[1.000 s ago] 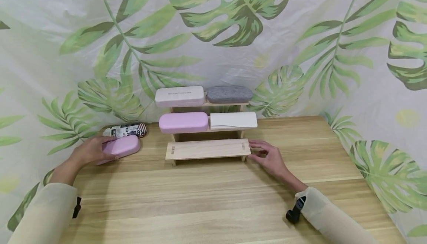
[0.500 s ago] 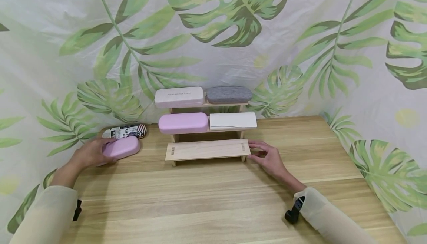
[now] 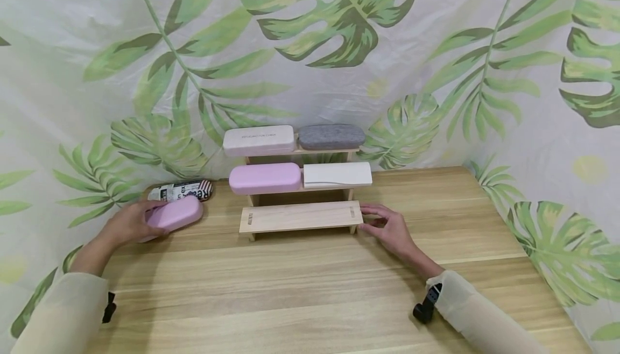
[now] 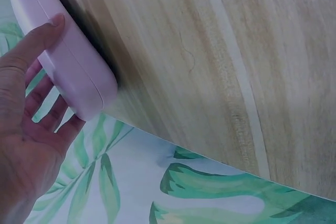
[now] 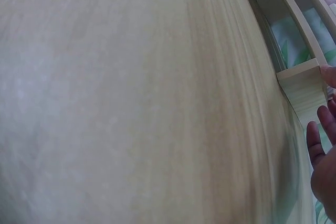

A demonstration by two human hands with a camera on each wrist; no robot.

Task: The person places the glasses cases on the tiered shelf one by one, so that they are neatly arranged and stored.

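The right hand holds the right end of the three-tier wooden stand, at its lowest step, with thumb and fingertips. At the left of the table, the left hand grips a pink glasses case. Its long axis lies slantwise; the free rounded end points rightward and somewhat away from the person. Just behind is a newsprint-patterned case. Compared with half a second before, case and hands are almost unchanged.
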